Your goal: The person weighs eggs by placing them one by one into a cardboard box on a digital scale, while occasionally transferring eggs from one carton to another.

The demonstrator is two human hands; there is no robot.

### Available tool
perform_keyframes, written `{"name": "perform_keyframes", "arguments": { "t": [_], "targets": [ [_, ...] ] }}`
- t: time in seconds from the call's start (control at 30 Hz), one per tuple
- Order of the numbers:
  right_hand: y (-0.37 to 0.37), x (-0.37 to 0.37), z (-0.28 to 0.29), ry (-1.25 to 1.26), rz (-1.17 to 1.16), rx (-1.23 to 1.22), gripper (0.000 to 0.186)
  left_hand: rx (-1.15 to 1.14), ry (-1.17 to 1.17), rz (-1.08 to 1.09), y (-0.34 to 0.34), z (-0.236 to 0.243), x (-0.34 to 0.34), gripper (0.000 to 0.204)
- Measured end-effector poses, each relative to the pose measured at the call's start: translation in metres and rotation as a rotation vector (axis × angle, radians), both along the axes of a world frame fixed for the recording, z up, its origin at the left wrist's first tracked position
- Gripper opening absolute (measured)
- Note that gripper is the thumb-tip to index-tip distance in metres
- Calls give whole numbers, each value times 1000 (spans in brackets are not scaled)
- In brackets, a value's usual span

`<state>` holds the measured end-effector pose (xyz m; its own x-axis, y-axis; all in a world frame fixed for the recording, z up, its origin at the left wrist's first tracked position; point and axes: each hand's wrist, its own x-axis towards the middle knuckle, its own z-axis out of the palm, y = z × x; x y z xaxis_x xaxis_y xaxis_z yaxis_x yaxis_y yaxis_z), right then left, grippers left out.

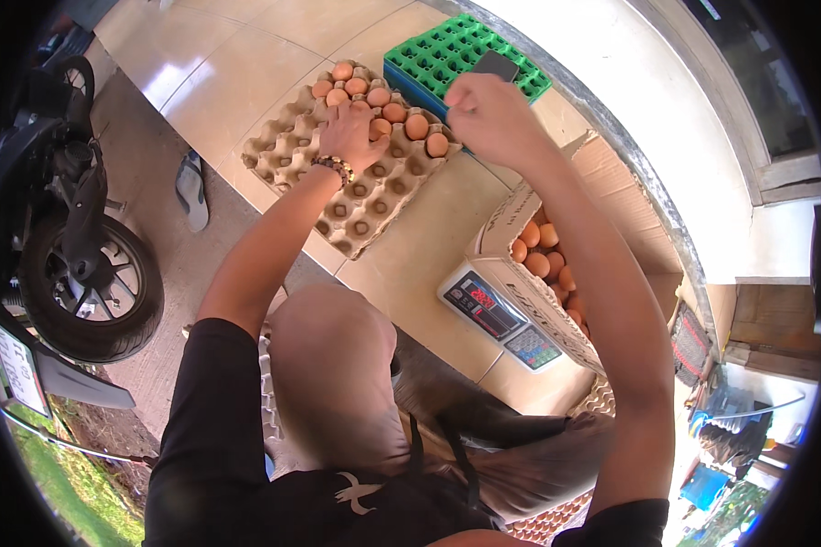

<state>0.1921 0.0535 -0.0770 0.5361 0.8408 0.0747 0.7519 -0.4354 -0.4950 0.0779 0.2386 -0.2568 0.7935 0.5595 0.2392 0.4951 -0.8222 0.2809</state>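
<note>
A grey-brown cardboard egg tray [347, 239] lies on the tiled ledge, with brown eggs [417, 127] in its far rows and bare cups in its near rows. My left hand [348, 139], with a beaded bracelet at the wrist, is down on the tray. Its thumb and fingers curl round an egg [380, 129] that rests among the others. To the right, my right hand [494, 117] is raised and closed near a dark phone [496, 65] on a green plastic egg tray [429, 64]. Whatever that hand may hold is hidden.
An open cardboard box [511, 232] of brown eggs [537, 264] stands on a digital scale [488, 314] at right. Below the ledge, left, are a sandal [192, 191] and a parked motorbike [87, 273]. A white wall [639, 100] runs along the far right.
</note>
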Motion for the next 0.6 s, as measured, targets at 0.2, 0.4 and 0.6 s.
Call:
{"name": "perform_keyframes", "arguments": {
  "t": [0.2, 0.4, 0.6],
  "targets": [
    [90, 32, -113, 32, -93, -481, 48, 35, 192, 6, -6, 18, 20, 62],
    [100, 23, -132, -168, -153, -441, 46, -65, 208, 4, 11, 10, 22, 60],
    [69, 95, -120, 791, -417, -193, 36, -97, 114, -80, 18, 18, 21, 49]
  ]
}}
